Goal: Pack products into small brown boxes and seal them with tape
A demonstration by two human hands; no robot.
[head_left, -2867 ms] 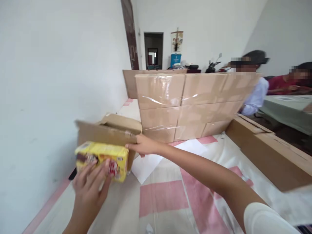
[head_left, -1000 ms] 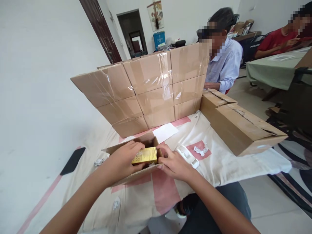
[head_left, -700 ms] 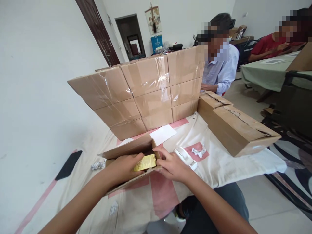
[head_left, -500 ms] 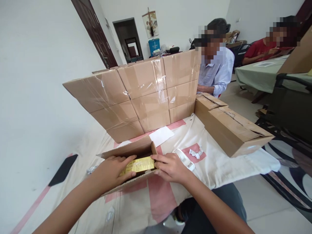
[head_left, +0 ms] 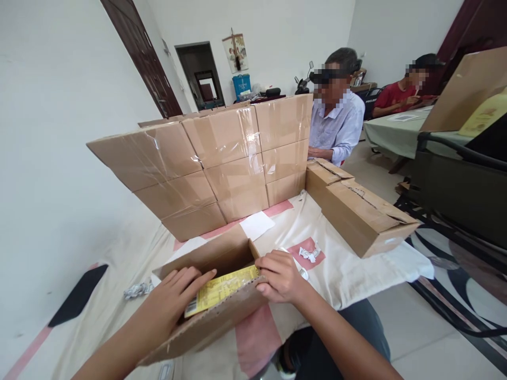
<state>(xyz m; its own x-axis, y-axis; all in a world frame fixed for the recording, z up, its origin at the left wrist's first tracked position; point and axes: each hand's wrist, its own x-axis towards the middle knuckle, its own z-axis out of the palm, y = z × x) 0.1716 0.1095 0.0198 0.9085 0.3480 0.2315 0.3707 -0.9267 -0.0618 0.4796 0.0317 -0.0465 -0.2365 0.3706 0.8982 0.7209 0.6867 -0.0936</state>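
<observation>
Reading the clock around the open box [head_left: 222, 321], with 12 pointing away. Pinching its cardboard at 3 between the thumb and fingers of the right hand [head_left: 280, 274]. Resting the left hand [head_left: 180, 290] at 9 over the yellow packet [head_left: 225, 287]; being unable to tell whether gripping it or merely touching. Finding the packet inside the box, lying just beside the 6 o'clock wall and leaving a dark gap toward 12. Ideally steadying the rim without crushing it, pressing evenly along the packet and freeing fingers from between packet and wall.

Facing a taped cardboard panel [head_left: 237, 163] at 12, blocking sight beyond. Seeing white paper [head_left: 257, 226] at 1, crumpled paper [head_left: 310, 254] and closed boxes [head_left: 350, 224] at 2, silvery scraps [head_left: 137, 290] at 9. Losing the packet's lower part behind the near wall.
</observation>
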